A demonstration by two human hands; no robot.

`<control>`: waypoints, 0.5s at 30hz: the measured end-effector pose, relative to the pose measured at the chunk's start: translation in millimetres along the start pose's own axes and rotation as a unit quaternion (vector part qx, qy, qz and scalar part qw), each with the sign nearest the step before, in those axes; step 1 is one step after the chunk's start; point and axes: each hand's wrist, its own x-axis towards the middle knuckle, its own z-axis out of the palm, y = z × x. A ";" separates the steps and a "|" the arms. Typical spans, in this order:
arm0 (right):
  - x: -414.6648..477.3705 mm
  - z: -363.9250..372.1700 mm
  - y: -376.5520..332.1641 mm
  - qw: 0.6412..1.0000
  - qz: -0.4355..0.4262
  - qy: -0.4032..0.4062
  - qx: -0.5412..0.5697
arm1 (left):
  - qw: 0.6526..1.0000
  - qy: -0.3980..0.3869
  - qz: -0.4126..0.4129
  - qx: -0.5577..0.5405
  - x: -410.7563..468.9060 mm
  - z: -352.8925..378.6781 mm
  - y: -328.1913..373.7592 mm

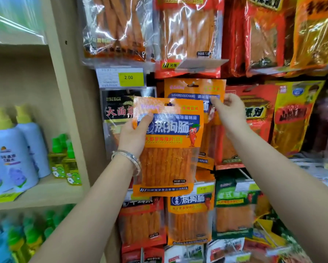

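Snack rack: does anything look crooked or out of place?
The left hand holds one orange packet loose and tilted; the right hand pinches the hanging packet behind. Above, a label holder sits askew.

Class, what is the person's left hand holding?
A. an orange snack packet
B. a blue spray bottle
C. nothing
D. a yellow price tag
A: the left hand grips the orange snack packet by its edge, thumb across its front; the right hand pinches a hanging packet.

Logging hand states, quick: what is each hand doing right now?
Left hand: holds the front orange packet.
Right hand: pinches the hanging orange packet behind it.
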 end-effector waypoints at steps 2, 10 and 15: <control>-8.6 -4.7 3.3 0.999 -0.019 0.033 0.026 | 1.000 0.004 0.002 0.004 -0.3 5.9 0.2; -30.8 -15.2 4.6 0.978 0.024 -0.183 0.102 | 1.000 0.004 0.014 0.015 -8.7 40.0 6.4; -22.0 -16.2 0.4 0.978 -0.054 -0.147 0.135 | 0.993 0.029 0.107 0.030 -10.2 51.6 15.9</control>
